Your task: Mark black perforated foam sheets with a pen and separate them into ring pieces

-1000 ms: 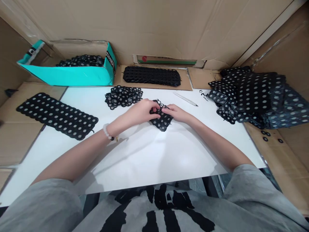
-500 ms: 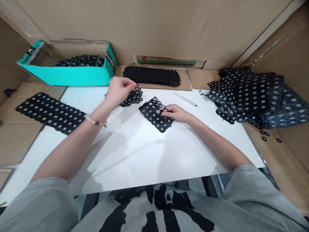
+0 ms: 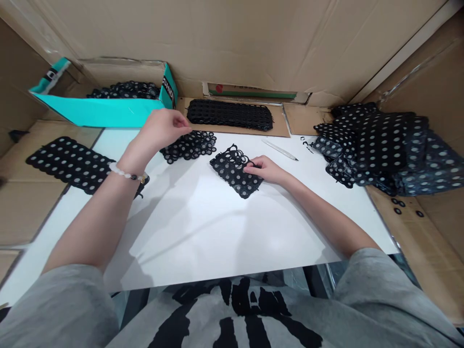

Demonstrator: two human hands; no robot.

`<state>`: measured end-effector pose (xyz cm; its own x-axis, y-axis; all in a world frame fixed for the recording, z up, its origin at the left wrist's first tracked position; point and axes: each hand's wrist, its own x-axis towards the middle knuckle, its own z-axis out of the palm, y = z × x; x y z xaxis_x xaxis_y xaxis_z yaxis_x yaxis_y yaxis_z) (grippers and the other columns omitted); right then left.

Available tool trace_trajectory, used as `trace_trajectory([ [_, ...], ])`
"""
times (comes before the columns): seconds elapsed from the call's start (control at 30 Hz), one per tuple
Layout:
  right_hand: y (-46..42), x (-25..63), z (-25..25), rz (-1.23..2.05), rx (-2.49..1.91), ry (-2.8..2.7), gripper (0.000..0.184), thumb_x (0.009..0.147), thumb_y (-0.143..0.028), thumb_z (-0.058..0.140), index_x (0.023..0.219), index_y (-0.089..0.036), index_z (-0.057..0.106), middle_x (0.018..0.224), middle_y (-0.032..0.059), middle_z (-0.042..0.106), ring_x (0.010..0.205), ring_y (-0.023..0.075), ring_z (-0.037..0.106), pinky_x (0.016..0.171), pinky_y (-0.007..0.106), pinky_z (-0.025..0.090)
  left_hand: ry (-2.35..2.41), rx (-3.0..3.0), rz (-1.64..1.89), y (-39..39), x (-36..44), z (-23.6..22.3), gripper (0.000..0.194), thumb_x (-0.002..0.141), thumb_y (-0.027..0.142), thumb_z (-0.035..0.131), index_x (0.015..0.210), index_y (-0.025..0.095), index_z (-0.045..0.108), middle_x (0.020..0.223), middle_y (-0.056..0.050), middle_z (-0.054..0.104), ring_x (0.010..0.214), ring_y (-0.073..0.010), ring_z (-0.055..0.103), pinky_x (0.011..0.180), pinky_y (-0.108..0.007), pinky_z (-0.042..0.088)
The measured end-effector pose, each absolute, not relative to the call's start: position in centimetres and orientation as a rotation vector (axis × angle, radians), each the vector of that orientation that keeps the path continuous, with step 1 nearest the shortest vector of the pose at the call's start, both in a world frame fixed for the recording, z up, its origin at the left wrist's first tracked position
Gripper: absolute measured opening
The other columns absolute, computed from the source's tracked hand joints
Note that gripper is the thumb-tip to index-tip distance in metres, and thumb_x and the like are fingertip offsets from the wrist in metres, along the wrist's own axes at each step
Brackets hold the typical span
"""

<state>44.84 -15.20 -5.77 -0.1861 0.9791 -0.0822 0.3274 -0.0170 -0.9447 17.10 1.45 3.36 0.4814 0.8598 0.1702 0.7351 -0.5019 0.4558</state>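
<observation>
My right hand pinches the upper right edge of a small black rubber sheet with grey dots, lying at a slant on the white table. Along its upper edge the dots are out, leaving thin open rings. My left hand hovers over the left side of a heap of small black rings with grey centres. Thumb and fingers are pressed together there; whether anything is between them I cannot make out. Beneath my left wrist lies a longer dotted sheet, partly covered by the forearm.
A turquoise box at the back left holds more dotted pieces. A stack of black perforated sheets rests on cardboard behind. A white pen-like tool lies right of centre. Dotted sheets pile up at the right, with loose rings below.
My left hand has left the small sheet and moved left, over the heap of rings. My right hand keeps its hold, and the sheet now lies more spread out.
</observation>
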Motion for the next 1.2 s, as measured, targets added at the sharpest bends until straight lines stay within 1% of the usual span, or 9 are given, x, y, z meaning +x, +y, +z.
trace_trajectory([
  [0.1,-15.0,44.7,-5.5,1.258,-1.409,-1.436,0.048,0.074,-0.062,0.073,0.073,-0.015,0.070,0.063,0.0000,0.060,0.062,0.0130,0.049,0.061,0.026,0.037,0.998,2.500,0.533,-2.1,19.3,3.7,0.026,0.084,0.045,0.064,0.083,0.022,0.075,0.079,-0.004,0.072,0.074,-0.0207,0.062,0.076,-0.034,0.047],
  [0.17,-14.9,44.5,-5.3,1.227,-1.402,-1.371,0.049,0.073,-0.063,0.074,0.075,-0.014,0.071,0.066,0.0009,0.063,0.064,0.0137,0.051,0.063,0.027,0.039,0.832,2.563,0.441,-5.0,21.0,3.4,0.027,0.085,0.046,0.065,0.090,0.022,0.077,0.086,-0.006,0.074,0.084,-0.0243,0.065,0.081,-0.036,0.049],
  [0.27,-15.1,44.2,-4.9,1.206,-1.338,-1.434,0.051,0.073,-0.065,0.073,0.077,-0.014,0.072,0.069,0.0007,0.063,0.068,0.0144,0.051,0.066,0.027,0.039,0.729,2.651,0.411,-8.4,22.8,2.1,0.027,0.083,0.042,0.071,0.099,0.021,0.077,0.097,-0.009,0.076,0.103,-0.0298,0.064,0.089,-0.038,0.049],
  [0.37,-15.4,44.0,-4.8,1.258,-1.261,-1.547,0.051,0.072,-0.065,0.075,0.077,-0.014,0.071,0.070,-0.0005,0.059,0.070,0.0141,0.049,0.067,0.027,0.038,0.743,2.636,0.405,-9.6,23.3,0.8,0.023,0.085,0.037,0.070,0.099,0.021,0.077,0.097,-0.009,0.077,0.103,-0.0299,0.064,0.088,-0.038,0.050],
  [0.53,-15.4,43.9,-5.3,1.218,-1.316,-1.544,0.052,0.073,-0.066,0.073,0.066,-0.015,0.061,0.062,-0.0031,0.047,0.065,0.0110,0.039,0.061,0.026,0.031,0.725,2.423,0.465,-7.4,22.9,0.6,0.020,0.086,0.036,0.067,0.085,0.023,0.082,0.088,-0.005,0.080,0.084,-0.0242,0.070,0.085,-0.034,0.051],
  [0.77,-14.6,43.2,-5.3,1.185,-1.297,-1.428,0.054,0.070,-0.068,0.073,0.066,-0.016,0.059,0.064,-0.0022,0.048,0.066,0.0115,0.042,0.064,0.026,0.034,0.953,2.080,0.511,-4.4,22.7,0.8,0.023,0.076,0.044,0.079,0.075,0.020,0.082,0.080,-0.005,0.078,0.082,-0.0250,0.069,0.077,-0.033,0.052],
  [0.87,-14.6,43.2,-5.4,1.190,-1.292,-1.450,0.051,0.071,-0.065,0.073,0.065,-0.016,0.060,0.064,-0.0024,0.049,0.065,0.0108,0.041,0.063,0.026,0.034,1.014,2.012,0.441,-3.6,22.4,1.0,0.027,0.077,0.047,0.077,0.075,0.021,0.080,0.077,-0.004,0.077,0.078,-0.0229,0.067,0.074,-0.033,0.052],
  [1.07,-15.1,43.8,-5.9,1.298,-1.301,-1.498,0.047,0.073,-0.059,0.075,0.067,-0.015,0.063,0.062,-0.0023,0.053,0.061,0.0105,0.044,0.060,0.026,0.035,1.335,2.232,0.771,0.9,17.8,3.1,0.041,0.083,0.057,0.067,0.084,0.018,0.077,0.072,0.002,0.072,0.086,-0.0196,0.060,0.087,-0.034,0.045],
  [1.2,-14.9,43.9,-6.1,1.290,-1.289,-1.478,0.046,0.072,-0.059,0.076,0.068,-0.015,0.064,0.063,-0.0022,0.056,0.062,0.0109,0.047,0.062,0.026,0.036,1.335,2.315,0.548,4.0,14.9,2.2,0.049,0.070,0.070,0.074,0.076,0.022,0.075,0.058,0.002,0.064,0.082,-0.0214,0.060,0.085,-0.035,0.046],
])
